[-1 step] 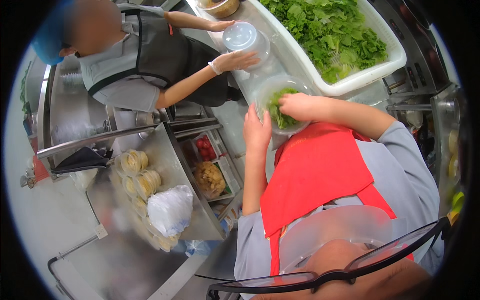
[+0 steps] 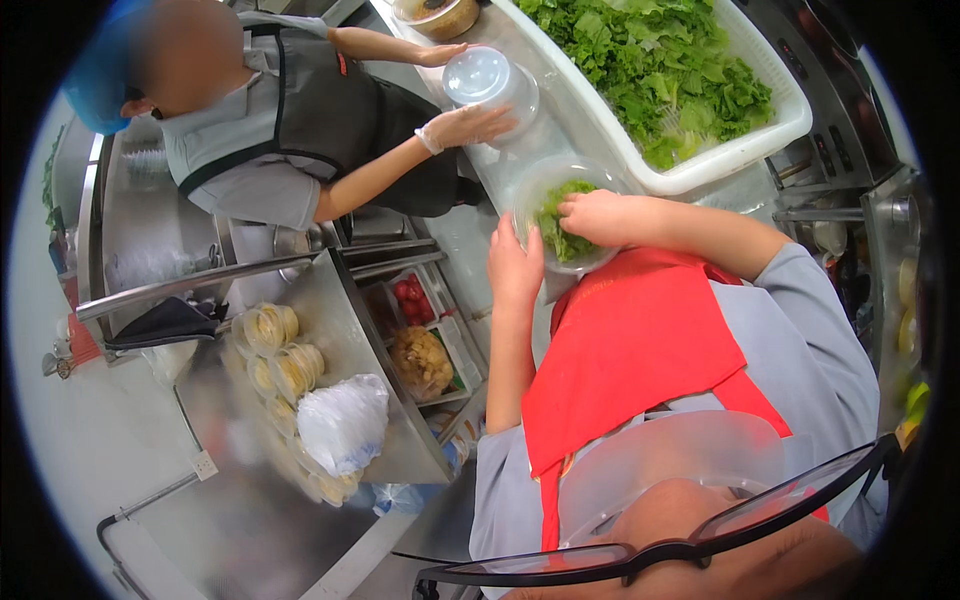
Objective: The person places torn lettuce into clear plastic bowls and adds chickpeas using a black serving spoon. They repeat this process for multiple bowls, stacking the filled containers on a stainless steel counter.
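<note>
A clear plastic bowl (image 2: 527,182) sits on the metal counter just in front of my red apron, with green leaf lettuce (image 2: 549,212) inside it. My left hand (image 2: 517,265) steadies the bowl at its near left side, thumb and fingers against the wall. Reaching in from the right, my right hand (image 2: 592,216) has its fingers curled down on the lettuce; the fingertips are partly hidden among the leaves.
Beyond the bowl stands a large white crate (image 2: 690,178) of loose lettuce. At left a co-worker's hands hold upturned clear bowls (image 2: 478,76). A steel cart (image 2: 395,400) carries several filled cups (image 2: 293,368) and a white plastic bag (image 2: 345,425); trays with red tomatoes (image 2: 411,298) lie beside it.
</note>
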Motion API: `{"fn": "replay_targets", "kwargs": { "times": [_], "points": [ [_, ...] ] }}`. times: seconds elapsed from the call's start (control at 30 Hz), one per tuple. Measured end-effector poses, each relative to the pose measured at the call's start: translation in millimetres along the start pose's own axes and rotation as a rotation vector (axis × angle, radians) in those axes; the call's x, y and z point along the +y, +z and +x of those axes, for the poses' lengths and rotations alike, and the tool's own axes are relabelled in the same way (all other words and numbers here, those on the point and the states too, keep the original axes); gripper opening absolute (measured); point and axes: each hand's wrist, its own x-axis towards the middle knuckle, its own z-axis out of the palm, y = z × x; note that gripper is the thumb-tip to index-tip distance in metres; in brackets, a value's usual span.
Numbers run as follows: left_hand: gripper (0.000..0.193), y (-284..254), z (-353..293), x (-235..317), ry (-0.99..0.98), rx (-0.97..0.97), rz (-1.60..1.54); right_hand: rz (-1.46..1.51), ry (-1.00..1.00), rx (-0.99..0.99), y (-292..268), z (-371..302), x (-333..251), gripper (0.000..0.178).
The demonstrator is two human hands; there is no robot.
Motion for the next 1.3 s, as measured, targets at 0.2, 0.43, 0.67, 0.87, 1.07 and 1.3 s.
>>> {"fn": "replay_targets", "kwargs": {
  "times": [0.2, 0.43, 0.67, 0.87, 1.07, 1.3],
  "points": [
    [0.06, -16, 23, 0, 0.013, 0.053, -0.027, 0.468, 0.251, 0.603, -56, -65, 79, 0.031],
    [0.061, -37, 96, 46, 0.269, 0.269, -0.075, -0.067, 1.199, 0.385, -38, -161, 265, 0.098],
    [0.106, -49, 204, 98, 0.252, 0.412, 0.23, 0.407, 0.663, 0.832, -9, -165, 263, 0.02],
    [0.139, -52, 285, 107, -0.233, 0.164, 0.306, 0.463, 0.619, 0.724, -10, -156, 221, 0.026],
    [0.134, -69, 305, 77, -0.505, -0.122, -0.358, 0.444, 0.691, 0.626, -8, -158, 234, 0.027],
    [0.114, -75, 272, 56, -0.542, -0.085, -0.598, 0.441, 0.628, 0.687, -12, -156, 233, 0.027]
  ]
}}
